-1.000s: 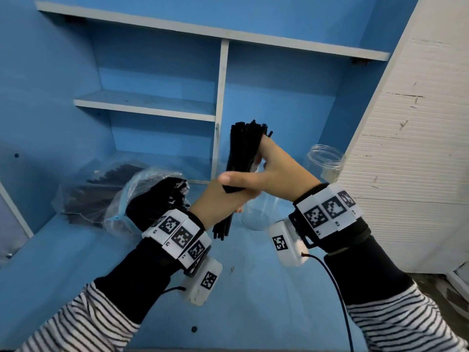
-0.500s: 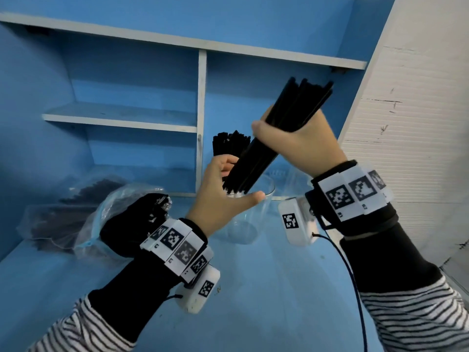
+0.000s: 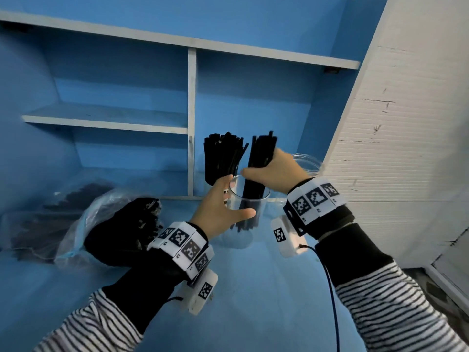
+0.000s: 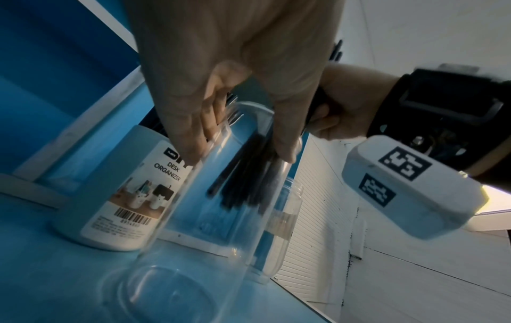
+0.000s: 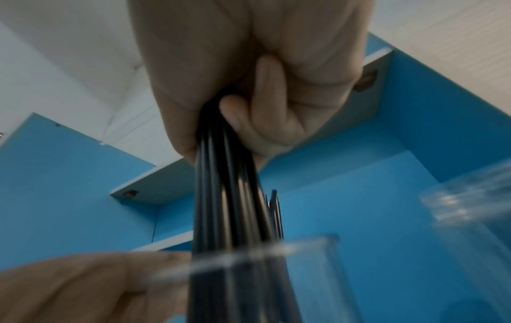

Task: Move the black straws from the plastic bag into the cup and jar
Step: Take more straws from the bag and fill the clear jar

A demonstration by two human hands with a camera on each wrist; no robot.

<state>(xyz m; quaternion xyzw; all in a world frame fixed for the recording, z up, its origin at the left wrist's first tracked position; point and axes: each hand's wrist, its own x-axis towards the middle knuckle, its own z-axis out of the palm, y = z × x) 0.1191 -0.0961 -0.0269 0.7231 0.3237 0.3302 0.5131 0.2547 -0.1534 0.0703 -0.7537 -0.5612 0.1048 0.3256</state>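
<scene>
Shelf unit: the blue shelf unit [image 3: 152, 72] fills the back, and its floor carries everything below.

Plastic bag: the plastic bag [image 3: 83, 224] lies at the left, well apart from both hands, with many loose black straws dark inside it.

Organizer: a pale tub labelled DESK ORGANIZER [image 4: 124, 196] stands just behind the cup, already packed with upright straws.

Jar: the clear jar [image 3: 308, 163] stands behind the right hand, near the white panel; I cannot tell whether it holds any straws.

Cup: the clear cup [image 3: 247, 207] stands upright between the 2 hands, mouth up.

Left hand: the left hand [image 3: 220, 209] has thumb and fingers spread around the cup's upper wall near the rim, touching it and steadying it rather than gripping hard.

Right hand: the right hand [image 3: 276, 174] is wrapped tight around 1 bundle of straws at mid-length, fingers curled over it.

Bundle: the bundle of straws [image 3: 256, 179] runs nearly vertical, its top fanning above the fist, its lower end already inside the cup but, in the left wrist view, hanging above the base.

Key relation: long axis lines up with the cup's own axis, straight below the right fingers.

Next move, as I judge it: lower a little and loosen the grip so the straws drop to the base.

Risk: a tilted release could tip the light cup.
</scene>
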